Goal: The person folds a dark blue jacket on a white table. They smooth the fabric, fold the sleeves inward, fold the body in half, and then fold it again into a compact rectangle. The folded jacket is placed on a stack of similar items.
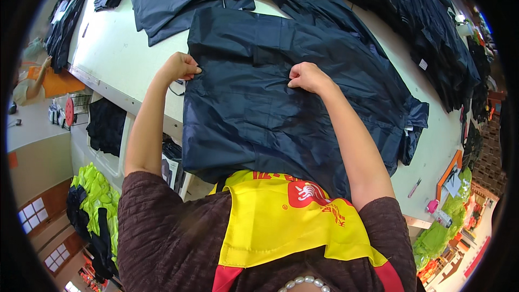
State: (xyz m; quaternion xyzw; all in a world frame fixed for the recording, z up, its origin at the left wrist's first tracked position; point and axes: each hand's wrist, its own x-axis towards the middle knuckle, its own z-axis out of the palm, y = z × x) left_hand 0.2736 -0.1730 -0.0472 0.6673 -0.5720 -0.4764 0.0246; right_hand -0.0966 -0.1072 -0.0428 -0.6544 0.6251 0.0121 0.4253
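A dark navy garment (232, 108) of thin, slightly shiny fabric lies spread over the white table in front of me, its near edge hanging toward my yellow apron. At its left edge, my left hand (181, 68) pinches the fabric between thumb and fingers. My right hand (309, 78) is closed in a pinch on the same garment near its middle, by a seam. Wrinkles run across the cloth around both hands. On the right, a gathered end of dark cloth (415, 121) with a small white label sticks out.
More dark folded garments (173, 0) lie at the far side of the white table (116, 59). A big pile of dark clothes (427, 32) covers the far right. At the right edge are a small pointed tool (414, 188) and an orange-framed board (450, 176). Bright yellow-green garments (100, 200) hang at left.
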